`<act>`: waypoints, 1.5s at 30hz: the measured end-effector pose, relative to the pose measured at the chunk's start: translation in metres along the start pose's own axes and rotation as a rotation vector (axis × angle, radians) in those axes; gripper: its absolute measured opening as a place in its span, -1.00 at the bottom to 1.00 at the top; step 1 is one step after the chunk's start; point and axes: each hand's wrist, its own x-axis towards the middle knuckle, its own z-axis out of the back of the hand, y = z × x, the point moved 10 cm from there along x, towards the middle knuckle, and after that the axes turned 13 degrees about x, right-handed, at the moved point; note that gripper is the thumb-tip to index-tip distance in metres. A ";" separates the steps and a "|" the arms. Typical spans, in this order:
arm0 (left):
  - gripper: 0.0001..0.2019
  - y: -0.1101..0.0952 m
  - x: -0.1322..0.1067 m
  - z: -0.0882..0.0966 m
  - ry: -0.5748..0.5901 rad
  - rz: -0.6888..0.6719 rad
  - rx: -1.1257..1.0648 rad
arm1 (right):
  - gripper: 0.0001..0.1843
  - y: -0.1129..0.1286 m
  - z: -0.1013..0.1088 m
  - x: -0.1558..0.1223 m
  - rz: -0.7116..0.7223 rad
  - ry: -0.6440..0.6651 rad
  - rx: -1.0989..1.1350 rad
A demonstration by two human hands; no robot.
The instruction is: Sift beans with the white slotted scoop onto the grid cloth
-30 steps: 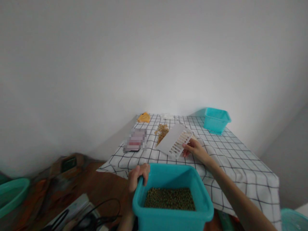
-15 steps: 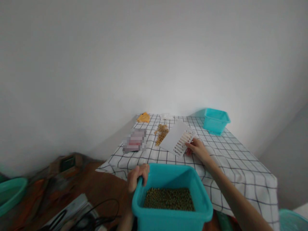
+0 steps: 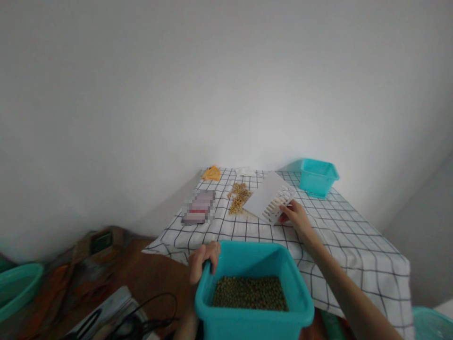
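Observation:
My left hand [image 3: 204, 260] is closed over the left rim of a turquoise plastic bin [image 3: 256, 317] in the foreground. Small round greenish-brown beans [image 3: 250, 293] cover the bin's bottom. Over the table, my right hand [image 3: 293, 215] pinches the slotted edge of a thin white plastic board [image 3: 266, 194]. The board is tilted, its far left side low beside a loose pile of yellow grains or beans [image 3: 239, 200]. Part of the pile may be hidden behind the board.
A checked cloth [image 3: 339, 226] covers the table. On it are a second turquoise bin [image 3: 317, 177], a yellow cloth-like item [image 3: 211, 173], a white crumpled item [image 3: 245, 171] and a blurred-out flat object [image 3: 199, 208]. Cables [image 3: 141, 326] and a green basin [image 3: 19, 288] lie lower left.
My right hand has moved the white board a little right and away from me, uncovering more of the yellow pile. My left hand stays on the bin's rim.

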 end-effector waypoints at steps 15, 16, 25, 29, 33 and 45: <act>-0.32 -0.008 0.003 -0.001 -0.070 0.034 0.005 | -0.62 0.026 -0.023 -0.009 0.075 0.189 0.084; -0.32 -0.010 0.003 -0.001 -0.085 0.039 0.002 | -0.61 0.025 -0.025 -0.010 0.080 0.204 0.059; -0.33 -0.010 0.001 0.000 -0.131 0.089 0.011 | -0.63 0.024 -0.004 -0.004 0.158 0.042 -0.104; -0.32 -0.009 0.001 0.001 -0.124 0.084 0.020 | -0.56 0.029 -0.008 -0.005 0.158 0.091 0.031; -0.32 -0.009 0.003 0.001 -0.098 0.079 0.029 | -0.52 0.028 -0.034 -0.012 0.081 0.269 0.126; -0.34 -0.011 0.002 -0.002 -0.078 0.053 0.011 | -0.62 0.021 -0.018 -0.005 0.125 0.146 -0.046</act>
